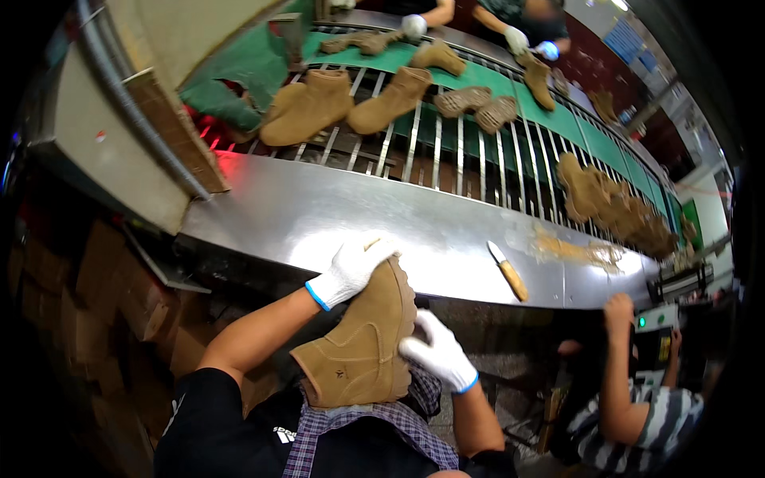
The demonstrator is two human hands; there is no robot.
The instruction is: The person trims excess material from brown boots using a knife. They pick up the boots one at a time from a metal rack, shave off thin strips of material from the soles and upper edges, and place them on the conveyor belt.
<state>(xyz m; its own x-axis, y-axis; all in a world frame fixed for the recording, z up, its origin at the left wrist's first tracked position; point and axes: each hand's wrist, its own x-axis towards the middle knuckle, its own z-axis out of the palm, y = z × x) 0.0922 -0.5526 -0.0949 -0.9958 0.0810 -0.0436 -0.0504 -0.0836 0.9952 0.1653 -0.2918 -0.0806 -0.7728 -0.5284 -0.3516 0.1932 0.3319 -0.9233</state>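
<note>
A tan suede ankle boot (358,342) lies against my checked apron (358,426), its toe pointing up toward the steel table and its shaft opening at the lower left. My left hand (355,269), in a white knit glove with a blue cuff, is closed over the toe end. On the boot's right side, my gloved right hand (441,350) rests along the chunky sole, thumb and bent fingers against its edge. A knife (508,272) with a wooden handle lies on the steel tabletop, apart from both hands.
Beyond the steel table (319,203), a roller conveyor (438,151) carries tan boots (311,107) and loose soles (478,106). Yellowish residue (578,248) stains the table. Gloved co-workers (516,38) stand across; a person in stripes (629,414) is at right. Cardboard (143,299) sits left.
</note>
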